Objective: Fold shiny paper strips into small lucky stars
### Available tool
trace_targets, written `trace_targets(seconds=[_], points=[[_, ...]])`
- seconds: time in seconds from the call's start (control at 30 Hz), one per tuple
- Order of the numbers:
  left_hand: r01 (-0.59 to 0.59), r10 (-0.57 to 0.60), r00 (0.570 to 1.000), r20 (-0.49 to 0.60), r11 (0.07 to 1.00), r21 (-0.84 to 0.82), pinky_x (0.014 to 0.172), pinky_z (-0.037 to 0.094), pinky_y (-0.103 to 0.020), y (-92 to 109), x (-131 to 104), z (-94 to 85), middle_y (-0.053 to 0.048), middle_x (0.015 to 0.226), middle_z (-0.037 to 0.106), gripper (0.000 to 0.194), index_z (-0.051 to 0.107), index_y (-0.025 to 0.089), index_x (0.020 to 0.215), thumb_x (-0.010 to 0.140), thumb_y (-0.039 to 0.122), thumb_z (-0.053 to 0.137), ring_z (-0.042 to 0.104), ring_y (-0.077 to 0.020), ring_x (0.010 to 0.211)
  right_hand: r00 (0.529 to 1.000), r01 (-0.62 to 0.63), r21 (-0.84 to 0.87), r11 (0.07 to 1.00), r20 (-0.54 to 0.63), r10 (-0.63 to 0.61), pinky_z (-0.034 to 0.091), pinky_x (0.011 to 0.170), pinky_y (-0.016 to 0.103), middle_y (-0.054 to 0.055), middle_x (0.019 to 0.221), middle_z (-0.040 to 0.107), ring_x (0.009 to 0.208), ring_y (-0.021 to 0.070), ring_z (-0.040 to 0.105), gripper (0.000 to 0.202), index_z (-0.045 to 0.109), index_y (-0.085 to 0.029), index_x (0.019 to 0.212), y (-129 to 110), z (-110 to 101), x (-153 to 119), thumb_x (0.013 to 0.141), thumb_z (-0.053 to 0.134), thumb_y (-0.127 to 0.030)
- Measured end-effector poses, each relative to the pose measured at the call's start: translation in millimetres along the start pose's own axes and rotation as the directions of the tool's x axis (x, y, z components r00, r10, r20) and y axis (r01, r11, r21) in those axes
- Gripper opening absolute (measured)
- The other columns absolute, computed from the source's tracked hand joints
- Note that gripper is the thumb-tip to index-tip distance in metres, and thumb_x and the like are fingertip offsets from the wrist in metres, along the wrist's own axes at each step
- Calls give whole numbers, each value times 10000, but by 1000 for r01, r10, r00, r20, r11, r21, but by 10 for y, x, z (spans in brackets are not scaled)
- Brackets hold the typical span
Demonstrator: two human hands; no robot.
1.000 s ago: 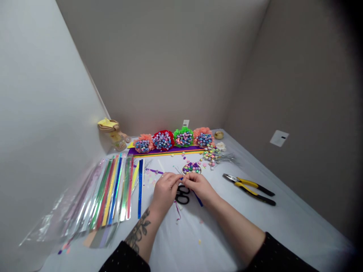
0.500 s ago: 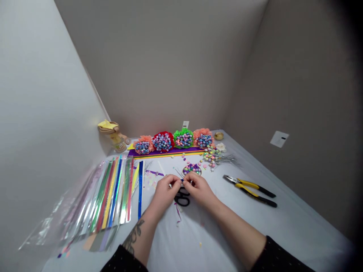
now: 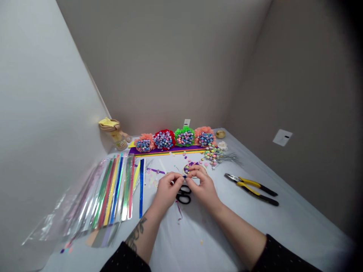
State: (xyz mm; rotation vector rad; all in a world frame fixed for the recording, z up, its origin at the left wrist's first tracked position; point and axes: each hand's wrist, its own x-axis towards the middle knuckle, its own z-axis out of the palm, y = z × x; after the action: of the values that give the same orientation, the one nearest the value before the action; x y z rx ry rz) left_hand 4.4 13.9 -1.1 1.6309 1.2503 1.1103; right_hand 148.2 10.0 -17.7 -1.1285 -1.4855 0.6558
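Near the middle of the white-covered table, my left hand (image 3: 169, 189) and my right hand (image 3: 203, 186) meet fingertip to fingertip. Between them they pinch a small dark blue piece (image 3: 185, 176), mostly hidden by the fingers. Black scissor handles (image 3: 185, 197) lie on the cloth just below the fingertips. Behind my right hand a round dish of purple and pastel pieces (image 3: 189, 166) is partly covered. A curled purple scrap (image 3: 179, 212) rests below the scissors.
Pliers (image 3: 252, 189) with yellow and black handles lie to the right. Plastic-wrapped coloured strips (image 3: 107, 192) and a blue strip (image 3: 141, 189) are on the left. Several tissue flowers (image 3: 164, 139) line the back, with wire stems (image 3: 229, 158) at back right.
My right hand has turned, with its fingers lifted and more spread over the dish. The blue piece between the fingertips looks smaller. The view has shifted slightly.
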Motion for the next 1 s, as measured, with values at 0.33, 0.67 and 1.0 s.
trace_targets(seconds=[0.33, 0.67, 1.0], points=[[100, -100, 995, 0, 994, -52, 550, 361, -219, -3, 13, 21, 25, 592, 494, 174, 520, 157, 619, 726, 291, 554, 453, -116, 586, 990, -109, 106, 988, 101, 98, 361, 886, 344, 51, 904, 524, 937, 201, 512, 67, 549, -188, 647, 13, 27, 32, 714, 552, -189], [118, -118, 992, -50, 993, -5, 548, 332, -226, -58, 45, 15, 39, 561, 450, 232, 483, 164, 596, 739, 341, 528, 415, -115, 566, 976, -139, 92, 986, 182, 120, 402, 666, 281, 43, 813, 526, 808, 185, 513, 72, 540, -182, 674, 69, 60, 27, 729, 513, -220], [141, -142, 990, -17, 989, -53, 558, 334, -233, -33, 45, 13, 37, 573, 445, 237, 481, 162, 603, 736, 353, 527, 413, -117, 574, 964, -178, 147, 973, 223, 142, 396, 601, 257, 21, 761, 487, 727, 166, 490, 97, 509, -186, 680, 58, 74, 29, 733, 513, -267]])
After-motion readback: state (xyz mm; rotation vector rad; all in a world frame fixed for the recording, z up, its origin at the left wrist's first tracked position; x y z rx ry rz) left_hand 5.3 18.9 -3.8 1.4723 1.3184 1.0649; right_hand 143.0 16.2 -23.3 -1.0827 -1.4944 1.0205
